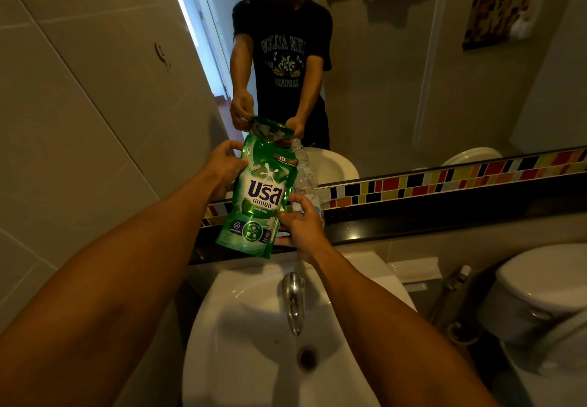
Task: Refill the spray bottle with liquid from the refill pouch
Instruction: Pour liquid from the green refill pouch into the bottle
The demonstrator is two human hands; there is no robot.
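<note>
The fingers (230,148) of the left hand (222,165) were curled around the upper left edge of the green refill pouch (259,197), gripping it; the fingers (297,200) of the right hand (300,225) were closed on the pouch's lower right side and also lay against the clear bottle (303,168) behind it; I could not tell if that hand really held the bottle or only touched it.

The pouch was up in the air above the sink (254,327), with its top leaning toward the bottle's neck; the bottle stood just behind the pouch, on the dark counter (413,225) behind the sink, right in front of the mirror (397,89); most of the bottle was hidden by the pouch, so only its clear top and one side showed; I could not see any liquid coming out.

Below the pouch, the shiny tap (293,298) pointed down into the sink; the drain (307,357) was a dark spot just under the tap; a strip of bright tiles (444,181) ran along the wall behind the counter, off to the side of the pouch; a white toilet (540,282) sat well off to the side of the sink; the mirror showed the person in a dark shirt holding the same pouch.
</note>
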